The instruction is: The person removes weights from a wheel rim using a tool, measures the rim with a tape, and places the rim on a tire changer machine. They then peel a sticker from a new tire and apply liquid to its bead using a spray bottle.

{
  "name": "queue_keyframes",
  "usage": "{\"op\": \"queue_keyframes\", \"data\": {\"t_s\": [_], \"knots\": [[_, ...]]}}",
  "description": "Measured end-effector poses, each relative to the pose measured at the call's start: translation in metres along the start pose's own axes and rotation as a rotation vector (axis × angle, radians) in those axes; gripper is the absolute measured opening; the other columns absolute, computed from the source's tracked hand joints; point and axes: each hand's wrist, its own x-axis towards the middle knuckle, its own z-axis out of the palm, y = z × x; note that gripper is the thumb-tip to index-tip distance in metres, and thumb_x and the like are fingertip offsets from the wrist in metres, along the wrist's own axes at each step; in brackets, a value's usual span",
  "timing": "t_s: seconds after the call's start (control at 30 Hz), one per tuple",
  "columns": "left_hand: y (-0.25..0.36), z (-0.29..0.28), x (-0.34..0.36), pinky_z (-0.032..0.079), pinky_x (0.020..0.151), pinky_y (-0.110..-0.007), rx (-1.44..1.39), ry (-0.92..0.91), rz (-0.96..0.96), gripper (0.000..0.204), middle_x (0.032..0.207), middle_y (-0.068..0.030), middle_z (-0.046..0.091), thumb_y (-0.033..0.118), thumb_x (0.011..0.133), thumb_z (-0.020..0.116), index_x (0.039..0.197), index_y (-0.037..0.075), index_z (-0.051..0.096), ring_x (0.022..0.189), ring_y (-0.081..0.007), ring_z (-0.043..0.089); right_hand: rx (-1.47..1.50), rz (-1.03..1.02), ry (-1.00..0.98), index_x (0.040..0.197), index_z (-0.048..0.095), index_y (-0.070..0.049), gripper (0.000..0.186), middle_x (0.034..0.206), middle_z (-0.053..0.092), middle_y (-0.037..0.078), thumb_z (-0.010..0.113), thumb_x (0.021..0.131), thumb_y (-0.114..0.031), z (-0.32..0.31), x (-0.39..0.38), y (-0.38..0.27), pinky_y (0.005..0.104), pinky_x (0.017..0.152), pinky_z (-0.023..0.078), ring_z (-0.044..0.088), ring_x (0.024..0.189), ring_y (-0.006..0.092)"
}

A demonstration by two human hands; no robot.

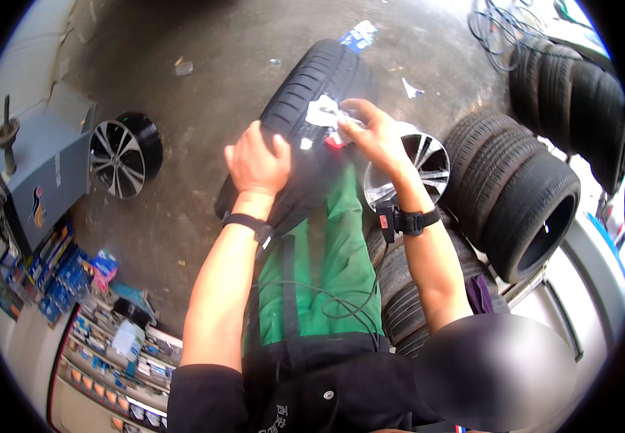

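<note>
A black tire [305,86] stands upright on the floor before my legs, its grooved tread toward me. My left hand [258,162] grips the tread at its left side, fingers curled and thumb pointing up. Over the right part of the tread, my right hand [377,137] pinches a crumpled white label [322,112] between thumb and fingers. Part of the label lies against the rubber; I cannot tell how much still sticks. A small red patch shows just below it.
A silver alloy wheel [428,162] lies right of the tire, beside several stacked tires [500,173]. Another alloy wheel [119,159] stands at the left, next to a grey machine [45,173]. Shelves with small parts [110,361] fill the lower left. Cables [496,32] lie far right.
</note>
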Motion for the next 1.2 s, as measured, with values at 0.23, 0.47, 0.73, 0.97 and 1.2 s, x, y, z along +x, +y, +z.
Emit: {"op": "queue_keyframes", "data": {"t_s": [0.23,0.47,0.73,0.97,1.2], "knots": [[0.015,0.009,0.014,0.044,0.081,-0.045,-0.011,0.137,0.020,0.043,0.099,-0.0165,0.069,0.026,0.082,0.062,0.116,0.000,0.061,0.089,-0.0316,0.067,-0.166,-0.028,0.117,0.119,0.067,-0.005,0.039,0.096,0.071,0.014,0.078,0.086,-0.023,0.012,0.013,0.000,0.0328,0.080,0.054,0.067,0.088,0.0203],[0.042,0.015,0.019,0.045,0.081,-0.044,-0.128,0.090,-0.036,0.047,0.106,-0.0181,0.066,0.026,0.080,0.062,0.114,-0.006,0.059,0.094,-0.0313,0.063,-0.391,0.010,0.136,0.120,0.068,-0.003,0.040,0.097,0.073,0.019,0.077,0.087,-0.025,-0.008,0.028,0.008,0.0333,0.079,0.055,0.071,0.087,0.0228],[0.043,0.025,-0.019,0.044,0.088,-0.046,-0.175,0.123,-0.038,0.053,0.114,-0.0210,0.063,0.032,0.082,0.060,0.120,-0.006,0.057,0.105,-0.0337,0.062,-0.210,0.006,0.127,0.113,0.068,-0.001,0.027,0.081,0.069,0.003,0.075,0.089,-0.009,-0.008,-0.002,0.032,0.0241,0.065,0.050,0.061,0.072,0.0067],[0.049,0.026,-0.071,0.046,0.088,-0.046,-0.206,0.038,-0.068,0.058,0.120,-0.0201,0.062,0.036,0.084,0.058,0.125,-0.005,0.056,0.111,-0.0348,0.061,-0.303,-0.052,0.258,0.114,0.065,0.002,0.024,0.092,0.070,0.009,0.071,0.092,-0.006,0.005,-0.060,0.071,0.0266,0.071,0.053,0.065,0.079,0.0116],[0.063,0.039,-0.127,0.047,0.084,-0.046,-0.203,-0.020,-0.048,0.060,0.124,-0.0220,0.061,0.039,0.088,0.052,0.128,-0.005,0.055,0.110,-0.0363,0.062,-0.140,0.014,0.259,0.112,0.062,0.002,0.018,0.091,0.064,0.002,0.066,0.094,0.001,0.004,-0.108,0.098,0.0223,0.066,0.051,0.059,0.077,0.0071]]}}
